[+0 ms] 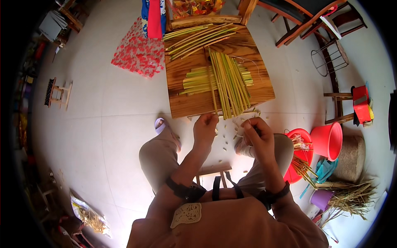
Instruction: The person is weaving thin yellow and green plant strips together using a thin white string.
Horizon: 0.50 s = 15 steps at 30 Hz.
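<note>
On the wooden chair seat [183, 107] before me lies a bundle of cut plant stalks [231, 83], side by side and pointing toward me. It rests across a second layer of greenish stalks [195, 81] laid crosswise. My left hand [205, 128] pinches the near end of a single brownish stalk [212, 90] along the bundle's left side. Just off the seat's front edge, my right hand [260, 132] has its thumb and fingers closed on a thin pale thread [238, 131]. Something dark shows within that hand, mostly hidden by the fingers.
Loose stalks [201, 40] lie at the seat's back. Cut stalk bits [225, 149] litter the floor. On the right are a red basin [290, 176] holding stalks, a red bucket [324, 141], a woven basket [352, 158] and dry straw [356, 197]. A red-patterned plastic sheet [139, 52] lies left.
</note>
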Each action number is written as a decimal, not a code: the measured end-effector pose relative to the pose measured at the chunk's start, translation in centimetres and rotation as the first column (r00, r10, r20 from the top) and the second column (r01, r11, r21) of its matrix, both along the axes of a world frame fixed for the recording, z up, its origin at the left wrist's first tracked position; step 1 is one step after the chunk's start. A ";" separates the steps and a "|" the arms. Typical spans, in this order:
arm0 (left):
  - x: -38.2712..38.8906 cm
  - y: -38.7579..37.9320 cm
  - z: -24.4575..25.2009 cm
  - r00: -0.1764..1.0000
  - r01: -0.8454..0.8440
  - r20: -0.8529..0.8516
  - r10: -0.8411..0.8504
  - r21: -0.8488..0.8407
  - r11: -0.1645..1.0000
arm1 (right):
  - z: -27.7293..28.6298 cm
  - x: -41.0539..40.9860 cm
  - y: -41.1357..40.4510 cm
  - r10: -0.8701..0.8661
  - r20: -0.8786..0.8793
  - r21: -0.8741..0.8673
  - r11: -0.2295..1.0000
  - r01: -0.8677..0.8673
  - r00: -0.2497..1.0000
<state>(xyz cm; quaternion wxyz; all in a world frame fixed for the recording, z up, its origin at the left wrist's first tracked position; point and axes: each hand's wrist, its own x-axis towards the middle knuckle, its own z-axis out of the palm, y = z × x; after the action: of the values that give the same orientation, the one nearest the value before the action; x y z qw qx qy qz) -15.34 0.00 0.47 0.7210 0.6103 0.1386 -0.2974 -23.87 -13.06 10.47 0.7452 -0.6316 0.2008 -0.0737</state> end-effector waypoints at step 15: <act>0.4 -0.5 -0.8 0.999 0.017 -0.025 -0.021 -0.139 0.990 | 0.5 -0.2 -1.5 -0.065 -0.012 -0.002 0.998 0.065 0.998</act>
<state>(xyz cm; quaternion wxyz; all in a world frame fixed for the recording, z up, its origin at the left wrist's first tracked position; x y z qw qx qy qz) -14.93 -0.50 -0.30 0.7571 0.5559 0.1214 -0.3211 -24.03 -14.61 10.96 0.7406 -0.6258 0.2257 -0.0941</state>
